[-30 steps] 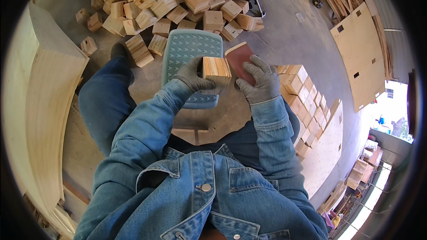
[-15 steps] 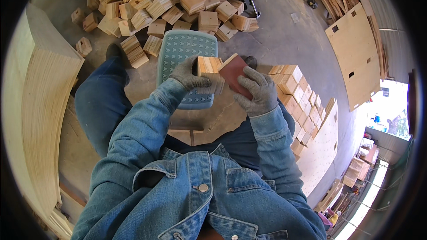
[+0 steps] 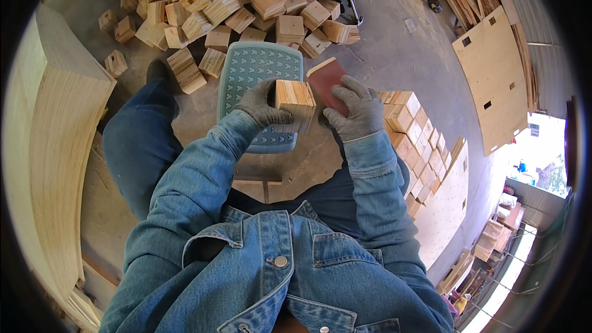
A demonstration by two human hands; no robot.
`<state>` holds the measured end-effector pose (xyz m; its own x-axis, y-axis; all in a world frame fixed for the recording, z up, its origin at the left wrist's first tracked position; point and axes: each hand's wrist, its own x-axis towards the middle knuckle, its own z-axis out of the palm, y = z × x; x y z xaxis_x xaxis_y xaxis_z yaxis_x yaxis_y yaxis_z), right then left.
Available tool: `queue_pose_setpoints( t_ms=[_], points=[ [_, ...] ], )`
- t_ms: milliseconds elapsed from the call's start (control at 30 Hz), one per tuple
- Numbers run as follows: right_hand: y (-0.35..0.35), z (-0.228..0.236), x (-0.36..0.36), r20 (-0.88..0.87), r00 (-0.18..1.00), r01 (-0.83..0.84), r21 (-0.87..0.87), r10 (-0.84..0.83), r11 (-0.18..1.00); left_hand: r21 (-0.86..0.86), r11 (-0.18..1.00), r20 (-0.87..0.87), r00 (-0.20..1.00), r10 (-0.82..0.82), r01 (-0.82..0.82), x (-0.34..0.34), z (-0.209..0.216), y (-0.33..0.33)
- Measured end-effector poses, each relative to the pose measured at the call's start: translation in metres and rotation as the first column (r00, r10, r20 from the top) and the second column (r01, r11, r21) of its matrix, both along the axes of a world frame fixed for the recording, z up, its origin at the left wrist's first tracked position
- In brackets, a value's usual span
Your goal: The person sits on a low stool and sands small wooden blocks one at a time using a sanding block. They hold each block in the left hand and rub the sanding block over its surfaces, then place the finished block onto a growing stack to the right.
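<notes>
My left hand [image 3: 261, 103], in a grey knit glove, is closed round a squared wood block [image 3: 296, 97] with layered, striped sides. It holds the block over the right side of a blue-green plastic stool [image 3: 237, 65] with raised shapes on its top. My right hand [image 3: 359, 108], gloved the same way, grips a flat sanding block [image 3: 327, 81] with a dark red face and a pale wood edge. The sanding block is tilted just right of the wood block; whether the two touch low down I cannot tell. My right fingers lie over its right side.
A loose heap of wood blocks [image 3: 222, 9] covers the floor beyond the stool. Stacked blocks [image 3: 419, 139] stand on a board by my right leg. Tall layered sheets [image 3: 58, 123] rise on the left. A panel with square holes [image 3: 490, 80] leans far right.
My right hand has shifted slightly right and away from me with the sanding block, drawing it off the wood block's side. My left hand has barely moved.
</notes>
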<state>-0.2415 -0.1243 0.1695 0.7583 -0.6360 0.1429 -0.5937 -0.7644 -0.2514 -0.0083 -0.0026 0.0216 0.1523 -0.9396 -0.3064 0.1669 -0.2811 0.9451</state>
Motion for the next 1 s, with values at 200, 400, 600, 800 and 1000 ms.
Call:
queue_pose_setpoints(
  t_ms=[200,400,600,800,1000],
  points=[
    [0.007,0.012,-0.011,0.145,0.989,-0.005,0.178,-0.021,0.984,-0.005,0.999,0.031,0.999,-0.032,0.033,0.0,0.009,-0.001],
    [0.003,0.012,-0.014,0.116,0.992,-0.089,0.348,0.052,0.933,-0.041,0.999,-0.008,1.0,0.02,-0.02,-0.004,0.021,0.002],
    [-0.01,0.02,-0.013,-0.119,0.985,0.143,0.192,-0.121,0.971,-0.059,0.998,0.019,1.0,-0.024,0.025,-0.003,0.02,0.005],
    [0.01,0.027,-0.008,0.099,0.995,-0.058,0.391,0.021,0.919,-0.042,0.997,-0.053,0.996,-0.072,0.07,0.001,0.01,0.007],
    [-0.005,0.005,-0.007,-0.042,0.994,-0.085,0.257,0.099,0.963,-0.076,0.992,-0.039,0.993,-0.109,0.106,0.0,0.015,0.005]
  ],
)
